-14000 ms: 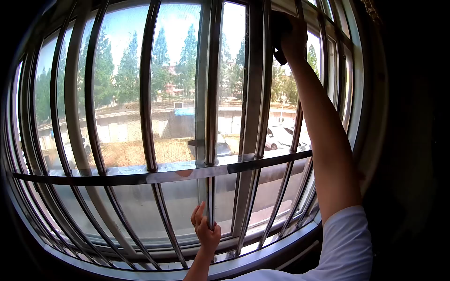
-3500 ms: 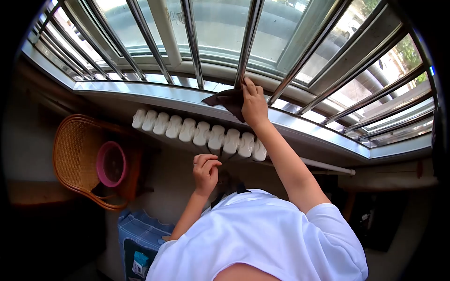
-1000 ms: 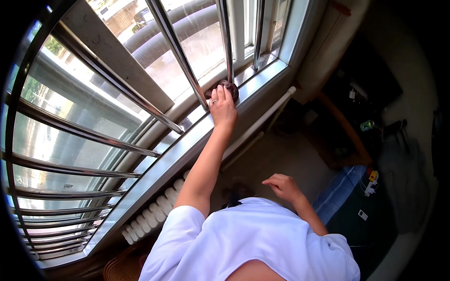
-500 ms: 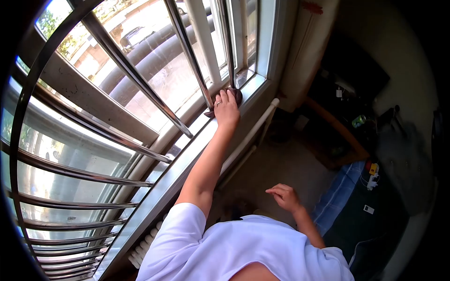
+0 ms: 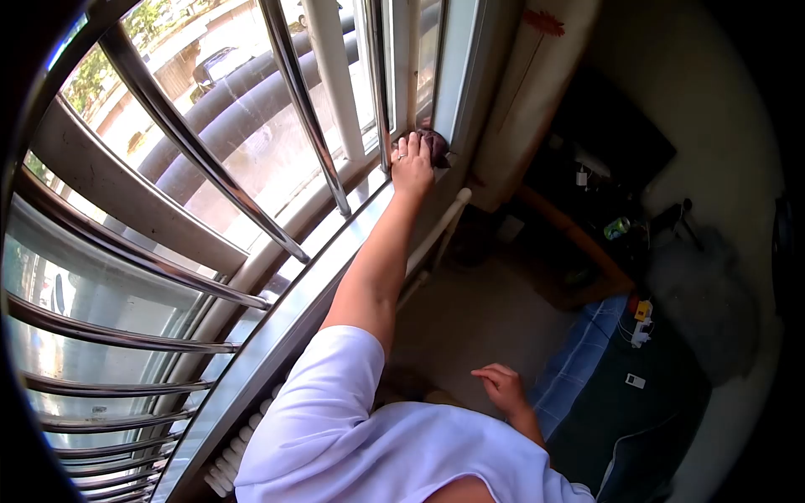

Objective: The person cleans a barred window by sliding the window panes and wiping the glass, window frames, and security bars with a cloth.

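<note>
My left hand [image 5: 412, 169], with a ring on one finger, reaches far out to the corner of the window frame. Its fingers press on a dark brown cloth [image 5: 436, 148], which is bunched against the end of the sill, just past a metal bar. Part of the cloth is hidden under the fingers. Lower down, my right hand [image 5: 501, 387] hangs in the air in front of my body, holding nothing, its fingers loosely bent and a fingertip pointing left.
Shiny metal bars [image 5: 293, 101] rise along the window sill [image 5: 323, 256]. Below the sill are a white pipe [image 5: 444, 226] and a radiator [image 5: 226, 469]. A curtain [image 5: 537, 75] hangs beside the window. At right, a bed [image 5: 646, 419] holds a small white device [image 5: 635, 381] and a power strip [image 5: 641, 323].
My left hand has slid the cloth along the sill, away from me, past the last bar into the corner. The view has shifted somewhat. My right hand stays in the air.
</note>
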A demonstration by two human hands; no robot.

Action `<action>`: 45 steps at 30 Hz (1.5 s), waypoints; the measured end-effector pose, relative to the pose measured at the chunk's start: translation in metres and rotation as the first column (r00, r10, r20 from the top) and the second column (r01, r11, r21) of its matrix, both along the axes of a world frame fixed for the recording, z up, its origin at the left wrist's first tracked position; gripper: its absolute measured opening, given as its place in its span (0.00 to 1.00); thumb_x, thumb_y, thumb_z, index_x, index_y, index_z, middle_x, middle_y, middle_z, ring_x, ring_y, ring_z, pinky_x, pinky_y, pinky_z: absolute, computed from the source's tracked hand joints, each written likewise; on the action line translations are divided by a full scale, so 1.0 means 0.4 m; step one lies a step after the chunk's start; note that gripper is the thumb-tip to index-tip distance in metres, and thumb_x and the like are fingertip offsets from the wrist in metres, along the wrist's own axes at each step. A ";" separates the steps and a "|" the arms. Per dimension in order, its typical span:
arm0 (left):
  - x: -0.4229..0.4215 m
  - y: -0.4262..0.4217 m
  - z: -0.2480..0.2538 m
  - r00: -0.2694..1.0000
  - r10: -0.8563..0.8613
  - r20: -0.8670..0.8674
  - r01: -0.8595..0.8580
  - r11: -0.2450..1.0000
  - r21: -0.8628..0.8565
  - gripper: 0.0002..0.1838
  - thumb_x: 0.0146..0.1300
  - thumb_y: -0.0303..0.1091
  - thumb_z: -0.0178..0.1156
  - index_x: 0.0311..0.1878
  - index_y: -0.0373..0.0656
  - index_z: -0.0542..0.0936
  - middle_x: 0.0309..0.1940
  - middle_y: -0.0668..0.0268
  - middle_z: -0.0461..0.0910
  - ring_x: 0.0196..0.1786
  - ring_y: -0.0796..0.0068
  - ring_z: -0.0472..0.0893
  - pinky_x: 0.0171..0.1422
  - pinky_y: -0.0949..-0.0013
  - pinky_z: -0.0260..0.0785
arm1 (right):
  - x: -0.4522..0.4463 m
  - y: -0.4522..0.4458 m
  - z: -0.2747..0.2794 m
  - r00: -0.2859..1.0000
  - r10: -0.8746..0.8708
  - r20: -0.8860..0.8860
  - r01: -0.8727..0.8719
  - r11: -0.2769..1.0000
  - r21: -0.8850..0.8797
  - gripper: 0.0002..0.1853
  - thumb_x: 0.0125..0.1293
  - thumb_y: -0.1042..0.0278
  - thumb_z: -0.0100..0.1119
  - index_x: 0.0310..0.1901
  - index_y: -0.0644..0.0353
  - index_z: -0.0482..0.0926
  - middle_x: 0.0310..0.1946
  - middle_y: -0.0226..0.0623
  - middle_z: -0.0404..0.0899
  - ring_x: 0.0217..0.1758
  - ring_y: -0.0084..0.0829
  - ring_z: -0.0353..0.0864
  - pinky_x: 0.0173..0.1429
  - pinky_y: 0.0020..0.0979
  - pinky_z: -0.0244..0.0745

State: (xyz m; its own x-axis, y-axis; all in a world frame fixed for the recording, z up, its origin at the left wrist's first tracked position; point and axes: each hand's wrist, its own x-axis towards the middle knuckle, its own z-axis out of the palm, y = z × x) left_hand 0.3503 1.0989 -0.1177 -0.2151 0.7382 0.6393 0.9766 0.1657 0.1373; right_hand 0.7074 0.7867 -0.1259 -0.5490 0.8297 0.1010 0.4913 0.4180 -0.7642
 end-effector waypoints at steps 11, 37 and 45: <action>0.182 -0.670 0.065 0.845 -0.485 0.224 0.500 0.866 -0.010 0.15 0.58 0.36 0.54 0.48 0.58 0.82 0.48 0.68 0.75 0.50 0.64 0.74 0.49 0.61 0.70 | -0.142 0.127 0.014 0.937 0.350 -0.004 -0.349 0.936 -0.043 0.11 0.56 0.85 0.58 0.37 0.62 0.85 0.33 0.43 0.83 0.35 0.37 0.84 0.38 0.31 0.77; -0.030 -1.776 -0.041 0.525 0.469 0.710 -0.438 0.864 -0.246 0.22 0.53 0.21 0.56 0.53 0.45 0.79 0.51 0.62 0.74 0.56 0.60 0.74 0.59 0.61 0.70 | -0.769 -0.154 0.097 0.281 0.934 -0.223 -0.958 0.285 -0.014 0.14 0.54 0.92 0.51 0.36 0.66 0.83 0.30 0.38 0.80 0.33 0.27 0.80 0.38 0.24 0.73; -0.201 -2.192 0.095 0.335 -0.210 0.919 -0.858 0.334 0.389 0.23 0.62 0.19 0.53 0.62 0.40 0.74 0.50 0.71 0.79 0.49 0.81 0.77 0.54 0.75 0.70 | -0.988 -0.595 0.169 0.128 0.917 -0.379 -0.969 0.197 0.147 0.16 0.54 0.93 0.51 0.37 0.63 0.84 0.33 0.38 0.82 0.34 0.28 0.82 0.39 0.24 0.74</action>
